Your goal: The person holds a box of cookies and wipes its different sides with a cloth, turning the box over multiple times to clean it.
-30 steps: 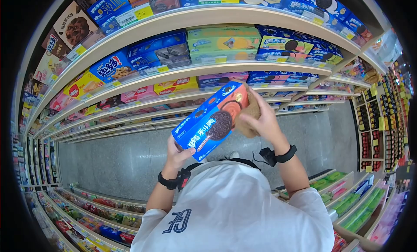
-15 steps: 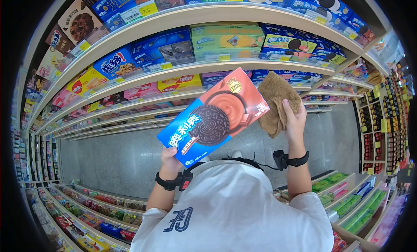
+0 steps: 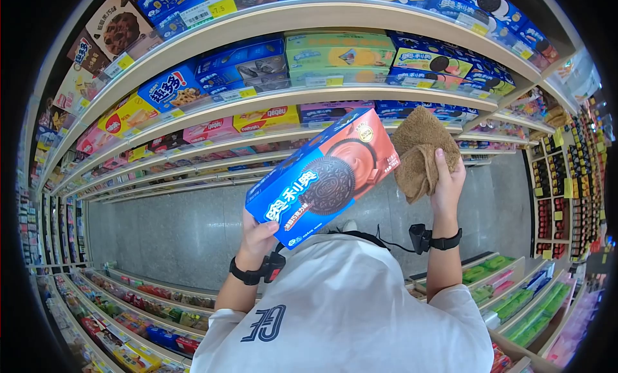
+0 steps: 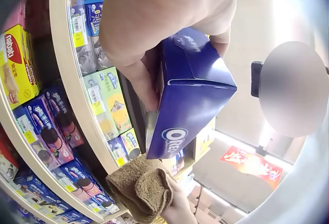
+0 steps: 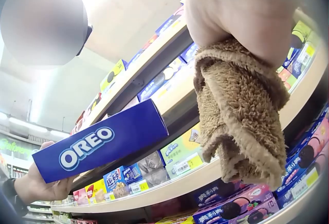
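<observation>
My left hand [image 3: 257, 234] grips a blue and brown Oreo cookie box [image 3: 322, 180] by its lower left end, thumb over the printed front. The box is tilted, its far end pointing up and to the right. In the left wrist view the blue end flap of the box [image 4: 198, 64] shows between thumb and fingers. My right hand [image 3: 449, 183] pinches a folded brown cloth [image 3: 421, 148], thumb on top, just right of the box. The cloth [image 5: 241, 116] hangs down from the fingers in the right wrist view.
Shelves of cookie boxes curve across the front, with a green box [image 3: 338, 54] and a yellow box [image 3: 266, 119] among them. A shelf edge [image 3: 309, 102] lies just beyond the held box. Grey floor [image 3: 161, 231] shows below. More stocked shelves [image 3: 129, 328] stand behind me.
The right hand with the cloth has moved off the box's end to the right. The box turned its front face up, then tilted back slightly, showing its upper side again.
</observation>
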Tool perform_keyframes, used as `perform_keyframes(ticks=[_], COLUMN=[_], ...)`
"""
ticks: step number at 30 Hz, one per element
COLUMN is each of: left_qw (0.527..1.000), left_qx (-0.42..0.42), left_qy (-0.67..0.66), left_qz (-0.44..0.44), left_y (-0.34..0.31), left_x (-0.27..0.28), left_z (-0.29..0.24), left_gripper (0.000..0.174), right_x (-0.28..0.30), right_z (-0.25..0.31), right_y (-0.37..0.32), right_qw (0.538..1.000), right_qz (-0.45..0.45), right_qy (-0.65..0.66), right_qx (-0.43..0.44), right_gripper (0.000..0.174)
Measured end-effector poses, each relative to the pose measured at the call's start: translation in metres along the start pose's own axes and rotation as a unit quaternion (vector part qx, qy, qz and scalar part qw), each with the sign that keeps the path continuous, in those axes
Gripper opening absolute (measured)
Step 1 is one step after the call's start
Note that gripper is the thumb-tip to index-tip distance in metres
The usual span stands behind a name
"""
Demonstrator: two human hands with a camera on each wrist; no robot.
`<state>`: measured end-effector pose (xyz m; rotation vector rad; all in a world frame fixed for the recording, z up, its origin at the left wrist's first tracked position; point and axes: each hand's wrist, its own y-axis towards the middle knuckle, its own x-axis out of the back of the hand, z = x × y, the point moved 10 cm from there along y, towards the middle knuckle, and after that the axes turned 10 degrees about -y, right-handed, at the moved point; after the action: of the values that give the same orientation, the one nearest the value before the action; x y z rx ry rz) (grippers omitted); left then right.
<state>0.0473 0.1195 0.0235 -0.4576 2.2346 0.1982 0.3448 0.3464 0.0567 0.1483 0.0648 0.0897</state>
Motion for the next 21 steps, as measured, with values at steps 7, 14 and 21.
perform_keyframes(ticks=[7, 14, 21], left_qw=[0.997, 0.967, 0.907], left_qx=[-0.017, -0.044, -0.155], left_qy=[0.077, 0.247, 0.388], left_qz=[-0.01, 0.034, 0.047], left_y=[0.003, 0.005, 0.015], left_x=[-0.006, -0.024, -0.05], left_z=[-0.005, -0.002, -0.013], left_gripper=[0.073, 0.078, 0.079], right_x=[-0.002, -0.076, -0.136], right_z=[0.022, 0.045, 0.051], right_y=[-0.01, -0.052, -0.095], right_qw=[0.994, 0.941, 0.88], right_qz=[-0.04, 0.1, 0.218], right_qy=[-0.083, -0.239, -0.233], right_qx=[0.062, 0.218, 0.352], right_gripper=[0.032, 0.04, 0.049])
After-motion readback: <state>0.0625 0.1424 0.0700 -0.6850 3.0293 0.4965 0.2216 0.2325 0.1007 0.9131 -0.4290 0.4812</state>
